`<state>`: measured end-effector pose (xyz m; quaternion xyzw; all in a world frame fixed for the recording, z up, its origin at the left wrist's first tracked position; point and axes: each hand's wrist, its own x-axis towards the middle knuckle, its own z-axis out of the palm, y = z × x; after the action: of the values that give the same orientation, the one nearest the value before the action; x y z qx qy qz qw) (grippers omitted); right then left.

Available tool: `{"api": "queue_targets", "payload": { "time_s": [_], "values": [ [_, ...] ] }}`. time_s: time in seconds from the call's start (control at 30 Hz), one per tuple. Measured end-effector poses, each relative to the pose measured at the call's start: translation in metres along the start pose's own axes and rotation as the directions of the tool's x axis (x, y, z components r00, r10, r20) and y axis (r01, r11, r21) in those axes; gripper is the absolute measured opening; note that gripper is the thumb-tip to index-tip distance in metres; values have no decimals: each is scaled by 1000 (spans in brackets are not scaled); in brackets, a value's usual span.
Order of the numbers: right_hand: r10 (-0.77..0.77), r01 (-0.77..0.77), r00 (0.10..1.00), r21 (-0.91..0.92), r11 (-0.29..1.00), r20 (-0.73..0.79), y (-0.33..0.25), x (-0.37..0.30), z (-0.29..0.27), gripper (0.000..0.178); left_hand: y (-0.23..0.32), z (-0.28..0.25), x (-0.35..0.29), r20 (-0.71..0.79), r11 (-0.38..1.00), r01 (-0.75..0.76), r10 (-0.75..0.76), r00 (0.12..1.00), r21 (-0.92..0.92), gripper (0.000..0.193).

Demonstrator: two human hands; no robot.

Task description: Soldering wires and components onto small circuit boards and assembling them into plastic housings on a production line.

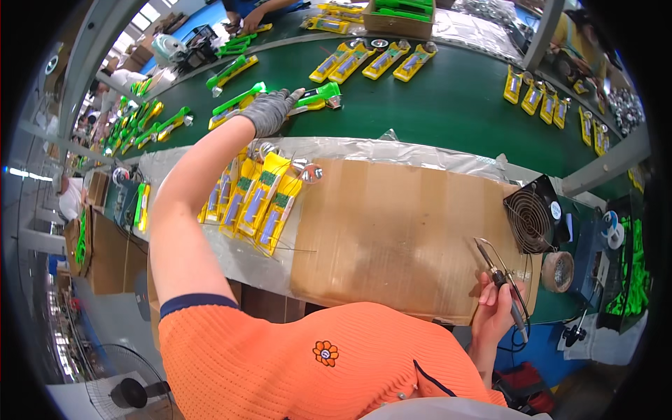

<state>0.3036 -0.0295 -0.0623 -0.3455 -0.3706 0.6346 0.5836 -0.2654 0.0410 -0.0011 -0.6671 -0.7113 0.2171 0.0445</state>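
Orange shirt (266, 360) foremost, right hand (492, 313) gripping soldering iron (498, 278); gloved left hand (269, 114): grip unclear.

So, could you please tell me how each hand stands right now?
Left hand: gloved, at a green-and-yellow part on the belt; whether it grips cannot be told.
Right hand: closed around a soldering iron.

**Soldering iron (498, 278) slanted, green-and-yellow unit (322, 96) lying flat**

From my end, I see the soldering iron near the right edge of the cardboard sheet (392, 231), metal tip pointing up and left, grip dark, handle grey. Across on the green belt (420, 108), the green-and-yellow unit lies with its metallic end rightward; its left end is hidden from me.
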Motion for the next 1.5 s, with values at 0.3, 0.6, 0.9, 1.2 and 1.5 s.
{"api": "queue_targets", "payload": {
  "time_s": [0.3,0.6,0.9,1.2,1.5],
  "values": [
    [6,-7,1000,15,1000,31,8,3,-20,11,-68,-38,-151,-270,916,41,-160,950,-399,49],
    [132,-132,991,-3,991,38,1,4,-14,39,0,22,-482,731,580,814,-535,423,-47,101],
    [49,-45,995,-52,998,82,2,3,-16,32,65,209,-500,556,314,919,-731,395,-240,130],
    [19,-15,995,-50,999,99,5,3,-17,33,66,172,-500,500,236,760,-630,594,-606,137],
    [10,-9,995,-17,1000,103,6,3,-19,30,62,196,-510,574,164,898,-718,392,-408,145]
  ]
}}
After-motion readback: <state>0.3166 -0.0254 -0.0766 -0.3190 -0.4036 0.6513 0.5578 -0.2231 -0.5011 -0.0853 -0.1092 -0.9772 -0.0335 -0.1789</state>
